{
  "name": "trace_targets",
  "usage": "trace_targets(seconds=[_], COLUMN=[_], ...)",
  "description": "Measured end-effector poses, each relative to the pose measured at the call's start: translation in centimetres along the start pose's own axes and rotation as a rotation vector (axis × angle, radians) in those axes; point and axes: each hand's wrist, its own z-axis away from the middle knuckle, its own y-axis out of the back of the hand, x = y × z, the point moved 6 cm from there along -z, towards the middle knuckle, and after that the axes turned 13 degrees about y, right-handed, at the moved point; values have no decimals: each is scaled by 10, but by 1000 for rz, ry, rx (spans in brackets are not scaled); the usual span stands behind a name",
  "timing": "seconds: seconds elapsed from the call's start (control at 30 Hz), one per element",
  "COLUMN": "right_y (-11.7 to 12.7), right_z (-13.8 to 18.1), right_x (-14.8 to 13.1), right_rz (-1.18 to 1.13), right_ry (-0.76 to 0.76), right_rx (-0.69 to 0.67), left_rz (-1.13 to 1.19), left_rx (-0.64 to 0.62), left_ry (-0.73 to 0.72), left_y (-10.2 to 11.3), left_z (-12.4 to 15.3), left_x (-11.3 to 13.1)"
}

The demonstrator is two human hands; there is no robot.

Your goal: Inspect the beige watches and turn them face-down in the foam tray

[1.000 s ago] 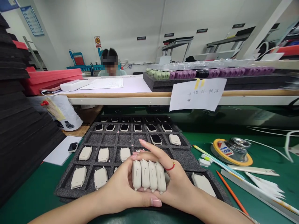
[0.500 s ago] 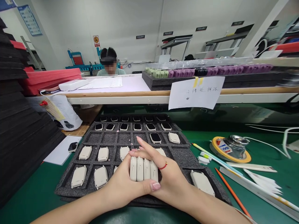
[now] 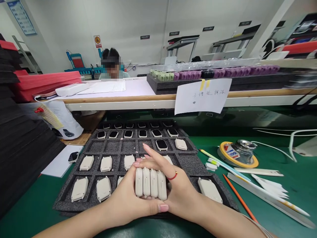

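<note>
Several beige watch bodies [image 3: 150, 182] stand side by side on edge, pressed between both my hands above the near part of a dark foam tray [image 3: 190, 165]. My left hand [image 3: 128, 200] cups them from the left, thumb laid across below them. My right hand [image 3: 177, 190], with a red band on one finger, closes on them from the right, fingers reaching over the top. More beige watch bodies [image 3: 86, 162] lie face down in the tray's near pockets. Others with black screens [image 3: 128, 134] fill the far rows.
Black foam trays [image 3: 22, 145] are stacked at the left. To the right lie a tape roll with a metal pot [image 3: 237, 152], pens, an orange pencil [image 3: 239, 198] and white strips. A raised shelf [image 3: 153, 100] carries purple and green parts; a person sits behind it.
My hands have drawn the row of watch bodies slightly up and left and squeezed them closer together. The view has shifted a little to the right.
</note>
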Motion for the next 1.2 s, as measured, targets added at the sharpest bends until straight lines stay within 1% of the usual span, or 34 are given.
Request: trace_targets(seconds=[0.13, 0.27, 0.37, 0.43, 0.47, 0.53, 0.6, 0.67, 0.73, 0.8, 0.83, 0.9, 1.0, 1.07, 1.13, 1.2], right_y=[1, -2, -4, 0, 3, 10, 15, 14, 6, -2, -5, -7, -5, -1, 1, 3], right_z=[-3, -4, -4, -4, -4, -3, 0, 4, 7, 9, 10, 10, 9, 7, 4, 3], right_x=[-7, -12, -17, -18, -17, -7, 7, 20, 27, 27, 25, 22, 20, 17, 14, 12], right_rz=[89, 161, 233, 214, 167, 16, -158, -319, -462, -552, -569, -536, -386, -276, -212, -182], right_ry=[96, 173, 227, 220, 186, 50, -134, -313, -461, -558, -589, -630, -626, -553, -463, -361], right_rx=[-34, -97, -142, -117, -84, 16, 122, 171, 119, 25, -12, -37, -15, 14, 43, 74], left_rz=[10, 37, -18, -70, -100, -173, -254, -314, -349, -384, -403, -440, -501, -547, -530, -394], left_rx=[8, -25, 36, 88, 101, 117, 146, 170, 176, 182, 180, 159, 112, 111, 106, 75], left_ry=[-53, -67, -59, -108, -140, -192, -222, -276, -364, -453, -493, -557, -576, -537, -465, -332], left_y=[2, -1, 0, 2, 2, 2, 3, 3, 3, 2, 1, -1, -3, -3, -1, 3], left_z=[1, 1, 4, 7, 9, 13, 16, 18, 20, 21, 21, 21, 19, 18, 17, 15], left_x=[8, 11, 12, 17, 20, 24, 27, 30, 33, 35, 35, 35, 31, 27, 24, 19])
